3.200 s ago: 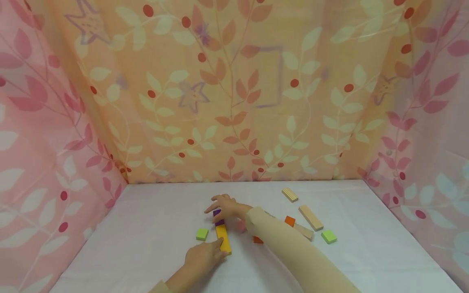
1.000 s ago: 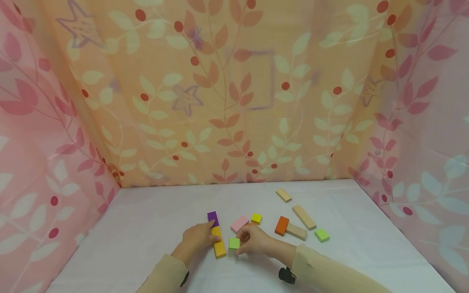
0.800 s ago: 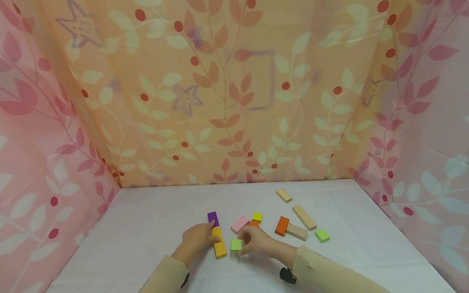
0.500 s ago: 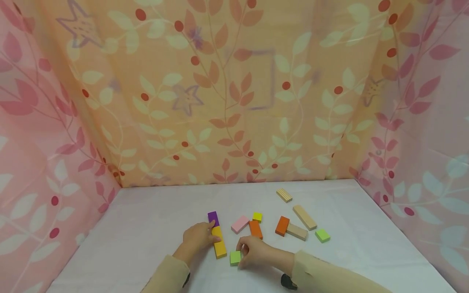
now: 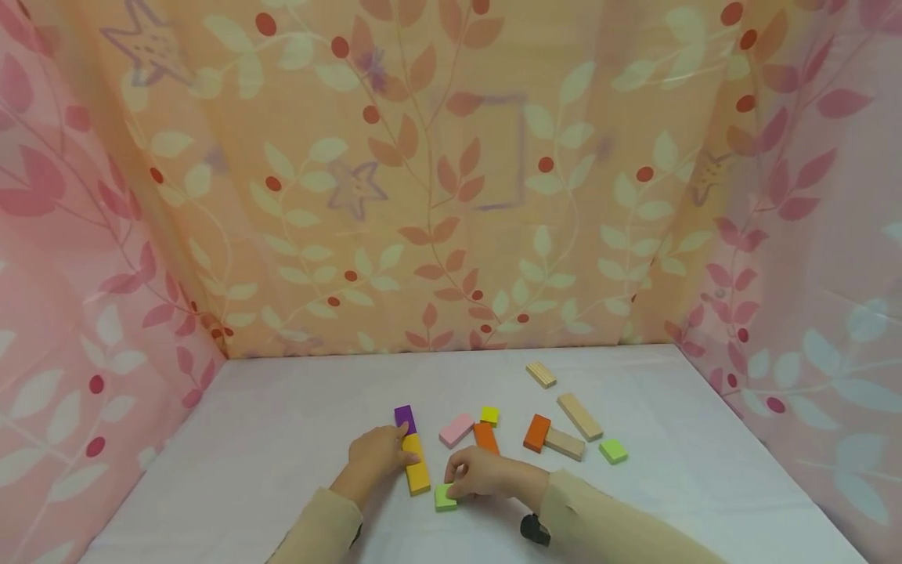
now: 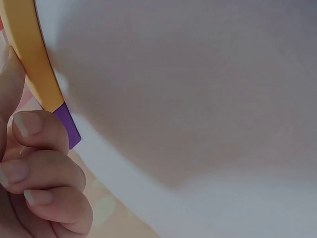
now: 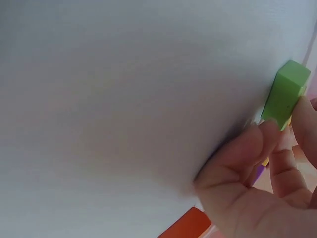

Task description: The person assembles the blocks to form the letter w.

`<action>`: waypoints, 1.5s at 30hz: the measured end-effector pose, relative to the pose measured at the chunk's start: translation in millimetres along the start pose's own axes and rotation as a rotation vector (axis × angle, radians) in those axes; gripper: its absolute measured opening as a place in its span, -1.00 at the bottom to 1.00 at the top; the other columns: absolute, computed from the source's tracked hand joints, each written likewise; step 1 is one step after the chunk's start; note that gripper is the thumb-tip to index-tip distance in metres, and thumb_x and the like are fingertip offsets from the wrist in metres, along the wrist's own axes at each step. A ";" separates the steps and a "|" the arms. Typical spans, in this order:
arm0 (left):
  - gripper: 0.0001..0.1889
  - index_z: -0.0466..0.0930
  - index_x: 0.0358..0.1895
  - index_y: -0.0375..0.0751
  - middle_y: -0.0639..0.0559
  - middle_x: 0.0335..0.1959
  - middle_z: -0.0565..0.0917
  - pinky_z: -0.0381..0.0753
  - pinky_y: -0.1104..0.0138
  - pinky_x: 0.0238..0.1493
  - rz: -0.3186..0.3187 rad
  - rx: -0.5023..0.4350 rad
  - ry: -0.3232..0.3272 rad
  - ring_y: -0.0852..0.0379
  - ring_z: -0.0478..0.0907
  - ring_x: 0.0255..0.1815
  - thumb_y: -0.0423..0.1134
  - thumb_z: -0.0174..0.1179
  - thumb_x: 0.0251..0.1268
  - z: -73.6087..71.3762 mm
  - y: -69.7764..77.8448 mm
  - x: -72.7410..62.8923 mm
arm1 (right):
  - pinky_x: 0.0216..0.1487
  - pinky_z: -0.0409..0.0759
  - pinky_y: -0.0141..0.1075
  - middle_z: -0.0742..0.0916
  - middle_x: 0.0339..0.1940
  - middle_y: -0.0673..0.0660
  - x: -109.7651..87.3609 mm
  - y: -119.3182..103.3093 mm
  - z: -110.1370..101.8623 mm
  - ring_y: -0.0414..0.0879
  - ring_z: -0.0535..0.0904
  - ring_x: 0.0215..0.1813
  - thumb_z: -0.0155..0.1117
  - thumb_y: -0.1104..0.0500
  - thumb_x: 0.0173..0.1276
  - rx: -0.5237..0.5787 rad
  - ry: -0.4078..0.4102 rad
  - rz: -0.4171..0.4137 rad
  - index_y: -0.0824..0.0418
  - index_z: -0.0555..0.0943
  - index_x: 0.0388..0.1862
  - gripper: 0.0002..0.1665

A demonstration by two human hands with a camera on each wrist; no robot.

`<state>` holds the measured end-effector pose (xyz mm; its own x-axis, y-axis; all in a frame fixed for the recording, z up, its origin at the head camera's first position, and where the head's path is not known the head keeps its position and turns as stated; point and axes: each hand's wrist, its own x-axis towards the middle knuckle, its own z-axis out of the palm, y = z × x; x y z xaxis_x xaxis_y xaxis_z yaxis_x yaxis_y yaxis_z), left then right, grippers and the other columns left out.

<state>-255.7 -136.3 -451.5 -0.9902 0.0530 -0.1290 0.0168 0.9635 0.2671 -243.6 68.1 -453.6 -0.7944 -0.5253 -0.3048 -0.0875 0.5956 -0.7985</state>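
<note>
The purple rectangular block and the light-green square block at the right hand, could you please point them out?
Purple rectangular block (image 5: 403, 415), head view, top face.
Light-green square block (image 5: 441, 493), head view, top face.

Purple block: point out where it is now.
Head view: the purple block sits left of the pink block, touching the far end of the long yellow block.
</note>
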 end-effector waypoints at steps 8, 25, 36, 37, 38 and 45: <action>-0.28 0.51 0.29 -0.15 -0.20 0.06 0.64 0.61 0.01 -0.19 -0.012 0.024 -0.002 -0.20 0.58 0.04 0.10 0.41 0.05 -1.3 -3.1 -2.3 | -0.42 0.31 -0.33 0.55 -0.44 0.05 2.3 -8.7 6.0 -0.09 0.37 -0.40 0.42 0.34 0.21 -0.003 0.022 0.006 0.20 0.60 -0.43 -0.86; -0.29 0.51 0.29 -0.19 -0.21 0.05 0.65 0.62 0.03 -0.21 -0.005 0.006 0.002 -0.20 0.59 0.03 0.08 0.40 0.07 -7.7 -3.4 -4.5 | -0.37 0.31 -0.30 0.55 -0.42 0.05 5.1 -14.4 5.9 -0.07 0.38 -0.35 0.44 0.31 0.20 -0.025 0.039 0.041 0.18 0.60 -0.44 -0.85; -0.30 0.52 0.27 -0.19 -0.22 0.04 0.65 0.61 0.02 -0.19 -0.009 -0.007 0.005 -0.20 0.60 0.01 0.06 0.42 0.06 -5.0 -3.0 -5.2 | -0.32 0.33 -0.27 0.56 -0.40 0.04 3.0 -12.5 8.9 -0.07 0.39 -0.32 0.45 0.30 0.19 -0.015 0.049 0.045 0.19 0.61 -0.45 -0.86; -0.30 0.52 0.28 -0.19 -0.22 0.04 0.65 0.61 0.02 -0.19 -0.001 -0.005 0.005 -0.20 0.60 0.00 0.07 0.42 0.06 -3.8 -2.2 -4.6 | -0.32 0.33 -0.27 0.56 -0.40 0.05 2.2 -11.6 8.7 -0.07 0.39 -0.33 0.44 0.31 0.18 -0.012 0.052 0.050 0.20 0.61 -0.45 -0.86; -0.29 0.52 0.28 -0.18 -0.21 0.03 0.66 0.61 0.03 -0.20 0.008 -0.004 0.007 -0.20 0.60 -0.01 0.07 0.41 0.06 -2.6 -1.3 -4.4 | -0.32 0.32 -0.27 0.56 -0.41 0.04 1.5 -10.9 8.2 -0.07 0.39 -0.33 0.45 0.31 0.18 -0.012 0.056 0.052 0.20 0.61 -0.45 -0.86; -0.27 0.50 0.30 -0.16 -0.19 0.05 0.66 0.61 0.07 -0.27 0.005 -0.009 0.018 -0.17 0.62 -0.03 0.09 0.41 0.05 0.9 1.5 -0.8 | -0.42 0.31 -0.33 0.53 -0.47 0.03 -1.7 -10.5 5.5 -0.10 0.37 -0.42 0.44 0.30 0.19 -0.006 0.052 0.052 0.20 0.61 -0.45 -0.86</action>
<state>-254.7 -134.6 -451.8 -0.9925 0.0530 -0.1101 0.0207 0.9609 0.2762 -238.0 59.4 -447.6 -0.8279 -0.4616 -0.3186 -0.0488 0.6251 -0.7790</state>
